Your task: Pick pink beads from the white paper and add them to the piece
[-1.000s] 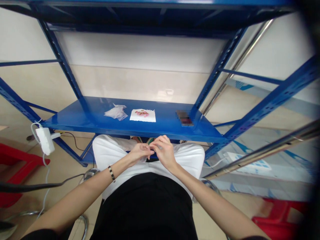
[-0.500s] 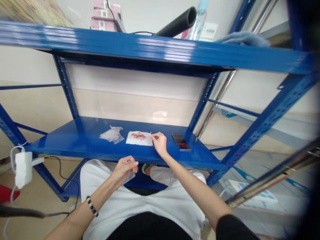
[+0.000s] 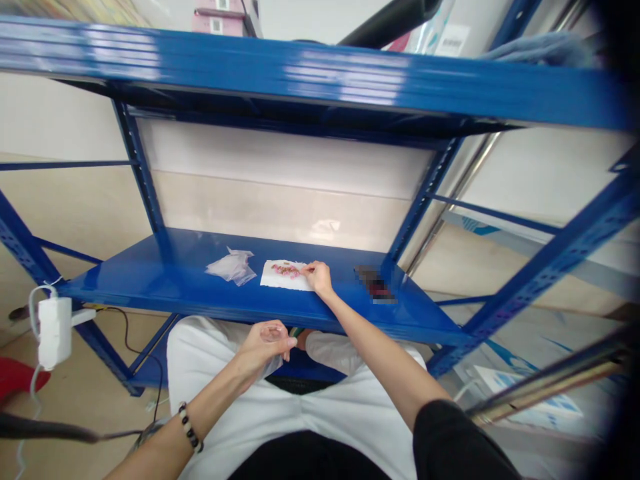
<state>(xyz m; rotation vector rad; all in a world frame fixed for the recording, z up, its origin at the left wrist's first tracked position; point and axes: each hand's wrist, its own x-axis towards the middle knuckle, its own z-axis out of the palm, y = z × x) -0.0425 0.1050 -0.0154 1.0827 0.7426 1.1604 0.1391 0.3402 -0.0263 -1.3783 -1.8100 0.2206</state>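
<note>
My right hand (image 3: 318, 276) reaches onto the blue shelf (image 3: 165, 280), its fingertips pinched at the right edge of a white paper sheet (image 3: 286, 277) that carries several small pink pieces (image 3: 285, 269). Whether a piece sits between the fingers is too small to tell. My left hand (image 3: 264, 342) hovers over my lap below the shelf edge, fingers curled around a small clear plastic bag (image 3: 273, 363). A beaded bracelet (image 3: 189, 427) circles that wrist.
A crumpled clear wrapper (image 3: 231, 266) lies left of the paper. A dark phone (image 3: 376, 291) rests near the shelf's right upright. A white power adapter (image 3: 54, 331) with cables hangs at the left. An upper shelf (image 3: 300, 73) holds boxes and a black tube.
My hands were joined over my lap; the right one has since reached up to the paper on the shelf and nudged slightly left. The view tilted upward, revealing the upper shelf.
</note>
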